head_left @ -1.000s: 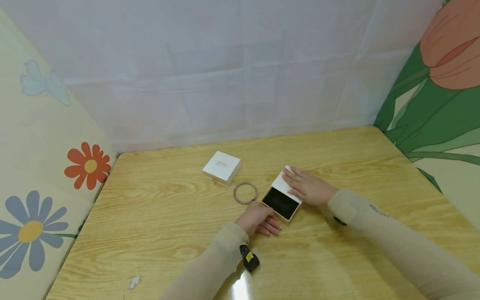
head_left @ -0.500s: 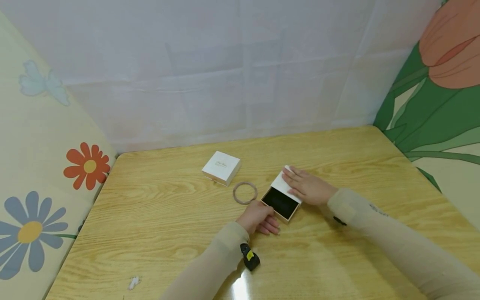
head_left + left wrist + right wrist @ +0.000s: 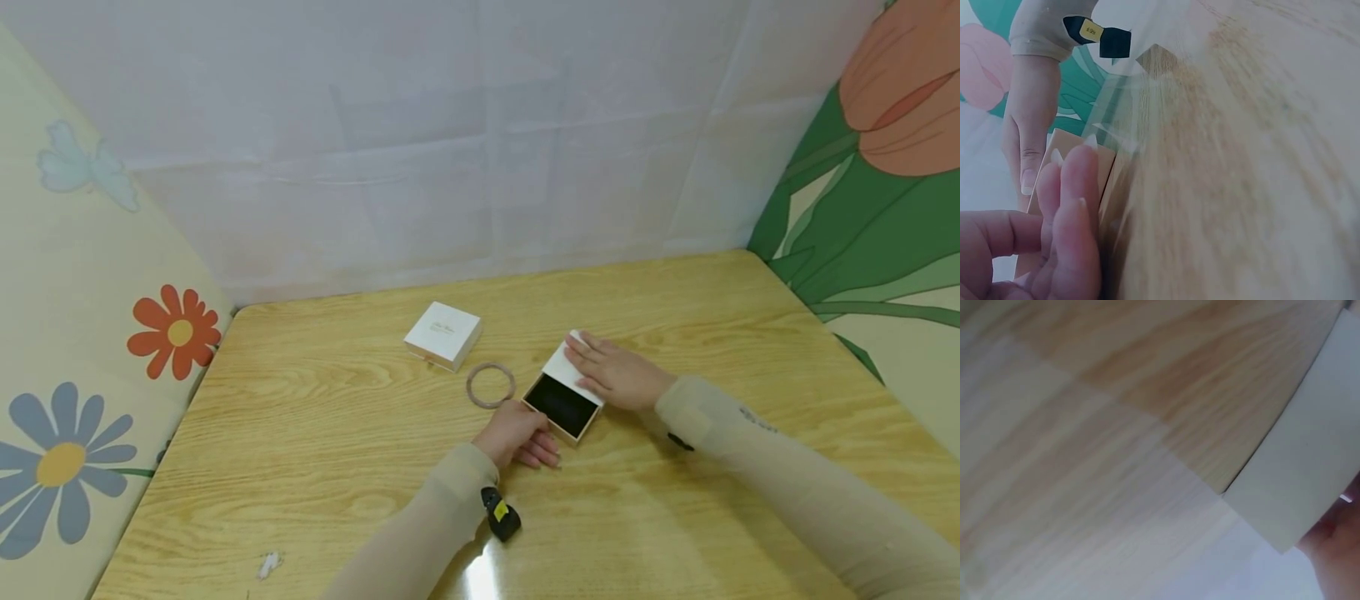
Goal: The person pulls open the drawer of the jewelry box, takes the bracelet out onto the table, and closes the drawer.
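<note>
A white drawer box lies on the table with its black-lined drawer pulled partway out. My left hand is at the drawer's near left corner, thumb and forefinger pinching the front wall while the other fingers extend in front of it. In the left wrist view those fingers stand before the box's peach-coloured front. My right hand rests on the white cover, its fingers lying straight across the top. The right wrist view shows the cover's pale side beside the palm. A thin round bangle lies just left of the drawer.
A second white box, closed and with gold lettering on top, sits behind and left of the bangle. Toward the front left of the wooden table is a small white mark. A pale curtain hangs behind the table.
</note>
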